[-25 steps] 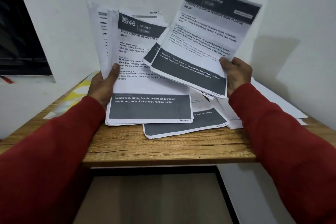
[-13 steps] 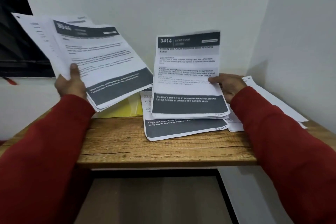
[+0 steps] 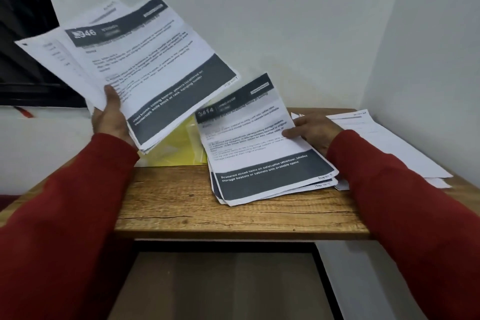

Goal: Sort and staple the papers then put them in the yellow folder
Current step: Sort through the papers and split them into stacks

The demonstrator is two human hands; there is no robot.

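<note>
My left hand (image 3: 111,117) grips a fanned stack of printed papers (image 3: 145,65) raised above the table's left side, thumb on the top sheet headed "946". My right hand (image 3: 310,131) holds the right edge of the "3414" sheet (image 3: 259,143), thumb on its face, as it lies on a small pile of papers (image 3: 275,189) on the wooden table (image 3: 181,200). The yellow folder (image 3: 181,148) lies flat on the table between the two hands, partly covered by the papers. No stapler is in view.
More white sheets (image 3: 384,143) lie spread at the table's right, against the white wall corner. A dark window frame (image 3: 23,34) is at the left. The table's front edge drops to a dark opening below.
My right hand lowered the "3414" sheet onto the pile on the table. My left hand swung its stack out to the left, uncovering the yellow folder, then tilted it back rightward.
</note>
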